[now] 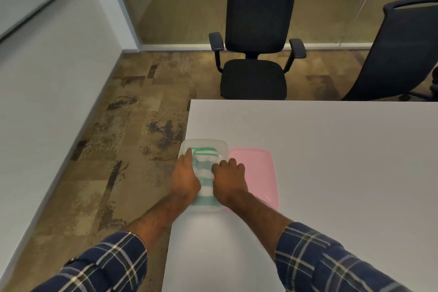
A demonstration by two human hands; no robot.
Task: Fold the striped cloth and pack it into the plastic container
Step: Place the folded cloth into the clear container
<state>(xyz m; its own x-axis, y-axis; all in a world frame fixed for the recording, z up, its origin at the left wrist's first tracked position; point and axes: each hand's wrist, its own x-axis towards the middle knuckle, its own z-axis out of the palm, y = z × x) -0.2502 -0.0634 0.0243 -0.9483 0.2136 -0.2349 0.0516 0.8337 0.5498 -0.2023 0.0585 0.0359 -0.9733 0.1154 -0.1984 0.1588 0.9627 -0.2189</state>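
Observation:
A folded green-and-white striped cloth (205, 174) lies inside a clear plastic container (205, 142) at the table's left edge. My left hand (184, 176) rests flat on the cloth's left side, fingers stretched toward the far wall of the container. My right hand (229, 178) is curled, knuckles up, and presses on the cloth's right side. Both hands hide much of the cloth and the container's near half.
A pink lid (257, 173) lies flat on the white table (331, 149), touching the container's right side. Two dark office chairs (256, 54) (403, 54) stand beyond the far table edge. The floor drops away just left of the container.

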